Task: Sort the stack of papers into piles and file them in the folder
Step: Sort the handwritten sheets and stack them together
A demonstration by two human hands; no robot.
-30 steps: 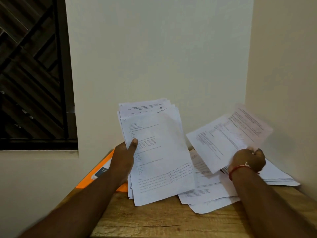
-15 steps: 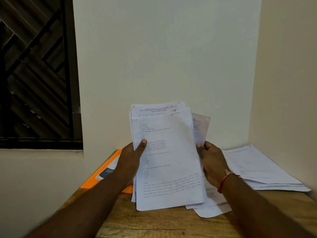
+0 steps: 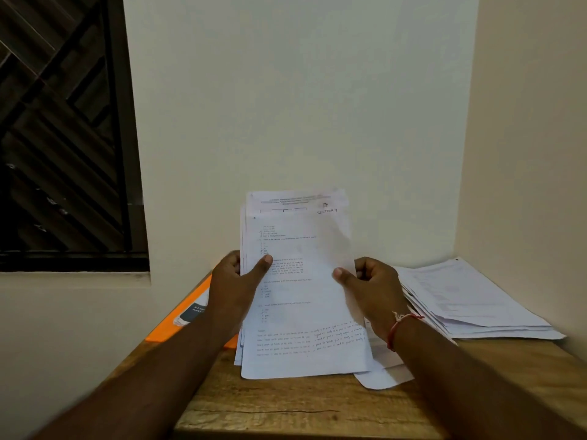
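Pinching the fanned stack (image 3: 301, 312), left hand (image 3: 233, 290) and right hand (image 3: 371, 290) risk sheets slipping onto the three o'clock pile (image 3: 470, 300).

orange folder (image 3: 178, 322), white papers (image 3: 305, 296), wood-grain table (image 3: 286, 408)

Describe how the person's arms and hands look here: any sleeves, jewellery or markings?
No sleeves show: the left arm and right arm are bare as far as the picture reaches. The right hand has a thin red thread band tied round its wrist, with a pale knot on top. The left hand and its wrist carry nothing. No rings or watch are visible.
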